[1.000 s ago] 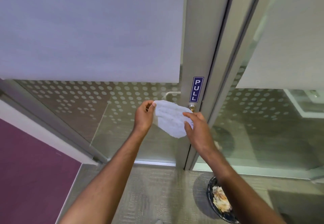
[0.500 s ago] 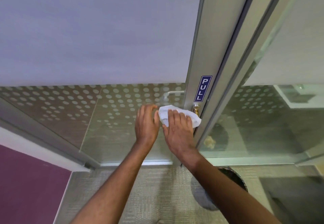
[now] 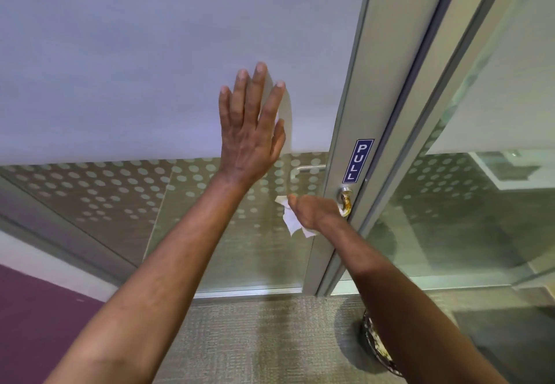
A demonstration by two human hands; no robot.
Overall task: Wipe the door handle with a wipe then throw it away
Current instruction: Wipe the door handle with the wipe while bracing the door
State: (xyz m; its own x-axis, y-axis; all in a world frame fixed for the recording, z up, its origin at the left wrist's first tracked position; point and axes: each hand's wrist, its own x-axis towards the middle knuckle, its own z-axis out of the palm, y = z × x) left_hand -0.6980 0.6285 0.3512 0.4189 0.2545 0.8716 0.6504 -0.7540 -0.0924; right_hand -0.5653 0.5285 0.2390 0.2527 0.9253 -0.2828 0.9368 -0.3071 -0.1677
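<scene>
Two hands at work, centre frame. Left hand [image 3: 250, 134] flat, fingers spread, grasping nothing, pressed on the frosted glass door panel [image 3: 150, 68], likely to steady the door. Right hand [image 3: 312, 211] clenched around a crumpled white wipe [image 3: 292, 223], just left of the brass lock cylinder [image 3: 345, 200], wrapping what appears to be the silver lever door handle [image 3: 309, 168]. Handle mostly hidden. Dark round bin [image 3: 377, 350], lower right, on the floor for disposal, not yet used.
</scene>
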